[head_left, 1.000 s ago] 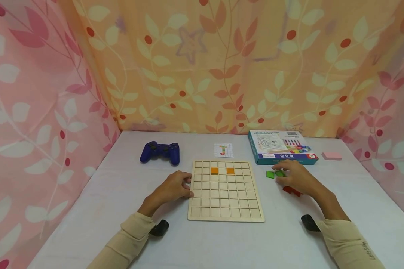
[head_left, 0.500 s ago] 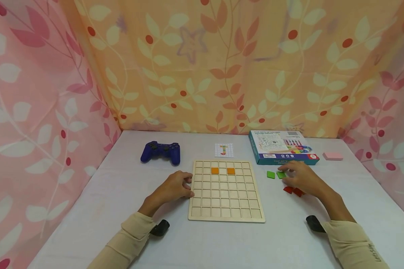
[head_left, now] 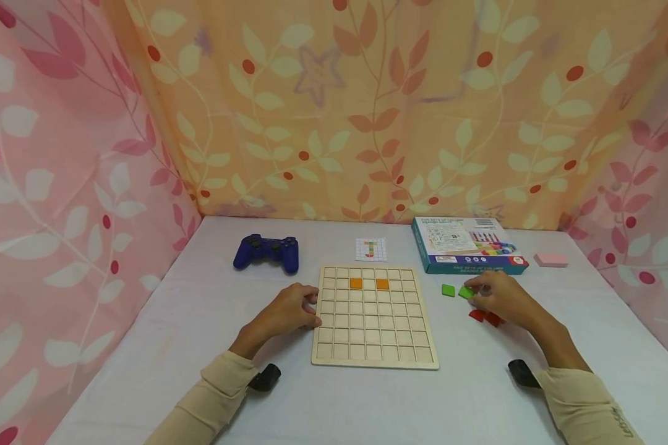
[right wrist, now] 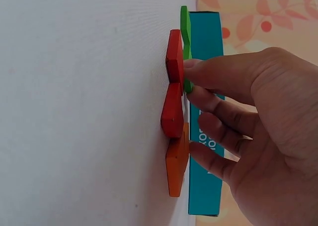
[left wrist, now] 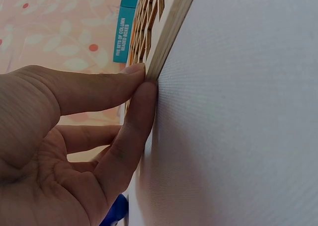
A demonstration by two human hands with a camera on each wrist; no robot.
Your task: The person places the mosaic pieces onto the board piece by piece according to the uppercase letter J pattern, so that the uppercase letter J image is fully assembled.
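Observation:
A light wooden grid board (head_left: 371,321) lies on the white table, with one orange tile (head_left: 356,283) and a second orange tile (head_left: 382,284) in its upper squares. My left hand (head_left: 286,308) holds the board's left edge, thumb and index finger meeting there in the left wrist view. To the board's right, my right hand (head_left: 501,298) pinches a green square tile (head_left: 465,292) between thumb and fingertip, close over the table. Another green tile (head_left: 448,290) lies just left of it. Red pieces (right wrist: 172,112) and orange tiles (right wrist: 175,169) sit beneath this hand, the orange ones hidden in the head view.
A grid card with a coloured J-like pattern (head_left: 370,250) lies behind the board. The blue game controller (head_left: 266,253) is at the back left. A teal and white box (head_left: 467,245) stands behind my right hand, with a pink block (head_left: 550,260) beside it.
My right hand has shifted slightly right and toward me, and the green tile at its fingertips has turned. The left hand keeps its place at the board's edge.

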